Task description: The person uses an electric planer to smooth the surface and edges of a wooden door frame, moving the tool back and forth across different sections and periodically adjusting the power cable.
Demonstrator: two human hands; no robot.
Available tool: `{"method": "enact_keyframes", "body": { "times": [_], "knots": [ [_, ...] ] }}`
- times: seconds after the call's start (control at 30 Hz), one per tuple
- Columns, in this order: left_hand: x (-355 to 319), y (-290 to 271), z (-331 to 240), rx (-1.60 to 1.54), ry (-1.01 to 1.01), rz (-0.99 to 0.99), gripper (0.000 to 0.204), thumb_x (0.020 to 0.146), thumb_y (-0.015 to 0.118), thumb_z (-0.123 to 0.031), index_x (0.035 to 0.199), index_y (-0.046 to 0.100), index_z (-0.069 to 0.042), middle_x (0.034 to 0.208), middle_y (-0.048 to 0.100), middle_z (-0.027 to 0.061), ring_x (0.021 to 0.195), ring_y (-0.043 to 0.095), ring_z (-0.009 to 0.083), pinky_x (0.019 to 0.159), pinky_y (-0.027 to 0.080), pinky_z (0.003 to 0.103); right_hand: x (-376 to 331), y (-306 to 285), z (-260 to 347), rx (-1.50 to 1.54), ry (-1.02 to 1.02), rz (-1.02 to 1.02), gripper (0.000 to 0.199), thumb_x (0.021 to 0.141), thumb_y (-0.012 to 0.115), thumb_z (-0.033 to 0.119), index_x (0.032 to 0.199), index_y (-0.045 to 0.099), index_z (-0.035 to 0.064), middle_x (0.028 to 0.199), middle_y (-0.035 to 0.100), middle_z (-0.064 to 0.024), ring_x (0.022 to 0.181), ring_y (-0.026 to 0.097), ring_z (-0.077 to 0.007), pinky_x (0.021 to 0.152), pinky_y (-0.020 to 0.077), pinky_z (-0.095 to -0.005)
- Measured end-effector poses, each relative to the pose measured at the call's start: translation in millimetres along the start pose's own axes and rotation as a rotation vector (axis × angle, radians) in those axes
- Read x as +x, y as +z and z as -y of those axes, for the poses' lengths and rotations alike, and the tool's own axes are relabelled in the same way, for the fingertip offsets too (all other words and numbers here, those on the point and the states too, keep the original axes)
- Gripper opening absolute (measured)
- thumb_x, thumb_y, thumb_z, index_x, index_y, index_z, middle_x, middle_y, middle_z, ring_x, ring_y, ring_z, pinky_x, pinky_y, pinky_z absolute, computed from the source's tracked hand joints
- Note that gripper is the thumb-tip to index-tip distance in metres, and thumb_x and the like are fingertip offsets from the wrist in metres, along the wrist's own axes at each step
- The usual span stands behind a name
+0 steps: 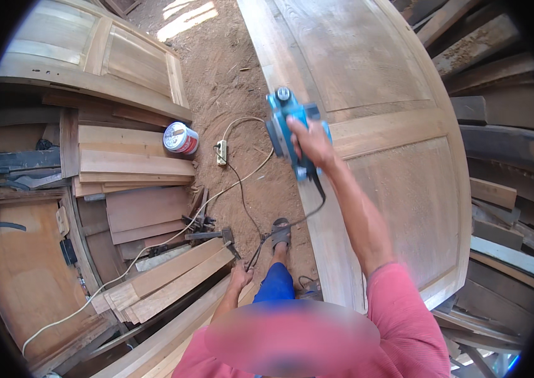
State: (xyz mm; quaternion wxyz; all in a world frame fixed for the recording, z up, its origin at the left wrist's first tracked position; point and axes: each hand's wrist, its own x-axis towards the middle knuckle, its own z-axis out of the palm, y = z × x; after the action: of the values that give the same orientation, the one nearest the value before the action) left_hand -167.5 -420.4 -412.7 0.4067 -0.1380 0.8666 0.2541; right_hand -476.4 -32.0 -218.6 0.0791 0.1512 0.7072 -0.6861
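A blue electric planer [281, 111] rests at the left edge of a large panelled wooden door [399, 192]. My right hand [310, 140] is wrapped round its handle, with that arm stretched out over the door. From the planer's rear a black cord [319, 203] loops down toward my left side. Low by my left leg, my left hand [240, 276] is closed round a gathered part of the cord, next to a stack of boards [169, 277]. Its fingertips are partly hidden.
A power strip [221, 153] with a pale extension cord [176, 238] lies on the dirt floor near a white tub [181, 138]. Another panelled door [94, 47] is at the far left. Stacked planks [135, 157] line the left; timber [494, 192] is piled right. My sandalled foot [281, 233] stands between.
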Motion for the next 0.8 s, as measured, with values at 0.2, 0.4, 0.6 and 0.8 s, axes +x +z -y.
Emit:
{"method": "enact_keyframes", "body": {
  "times": [0.2,0.4,0.6,0.8],
  "knots": [
    [-22.0,27.6,49.9,0.091,0.000,0.026,0.050,0.085,0.074,-0.025,0.128,0.062,-0.003,0.118,0.073,0.0222,0.114,0.070,0.0367,0.098,0.054,0.044,-243.9,-25.2,-72.3,-0.254,0.091,0.020,0.038,0.100,0.061,0.035,0.113,0.063,-0.0008,0.086,0.068,-0.0150,0.079,0.063,-0.0244,0.078,0.0512,-0.0428],
    [-33.9,49.2,30.2,0.198,0.052,0.089,0.047,0.084,0.072,-0.020,0.128,0.063,-0.004,0.112,0.073,0.0214,0.109,0.070,0.0388,0.093,0.054,0.047,-387.3,-33.5,-102.8,-0.241,0.196,-0.074,0.047,0.095,0.066,0.038,0.115,0.064,-0.0039,0.090,0.070,-0.0228,0.086,0.071,-0.0333,0.079,0.0538,-0.0448],
    [-11.6,48.2,6.2,0.001,0.095,-0.039,0.051,0.082,0.072,-0.018,0.130,0.063,-0.002,0.102,0.073,0.0210,0.101,0.072,0.0369,0.089,0.055,0.045,-267.8,-19.4,-76.3,-0.253,0.093,-0.124,0.045,0.096,0.064,0.040,0.109,0.066,-0.0030,0.081,0.069,-0.0218,0.074,0.068,-0.0368,0.073,0.0526,-0.0461],
    [11.4,23.7,-27.7,-0.031,0.072,-0.004,0.061,0.082,0.075,-0.022,0.137,0.059,0.000,0.110,0.073,0.0221,0.105,0.071,0.0373,0.092,0.055,0.045,-93.5,-13.8,-27.4,-0.229,-0.039,-0.148,0.045,0.098,0.062,0.043,0.099,0.068,-0.0013,0.075,0.067,-0.0202,0.068,0.064,-0.0309,0.070,0.0508,-0.0458]
  ]
}}
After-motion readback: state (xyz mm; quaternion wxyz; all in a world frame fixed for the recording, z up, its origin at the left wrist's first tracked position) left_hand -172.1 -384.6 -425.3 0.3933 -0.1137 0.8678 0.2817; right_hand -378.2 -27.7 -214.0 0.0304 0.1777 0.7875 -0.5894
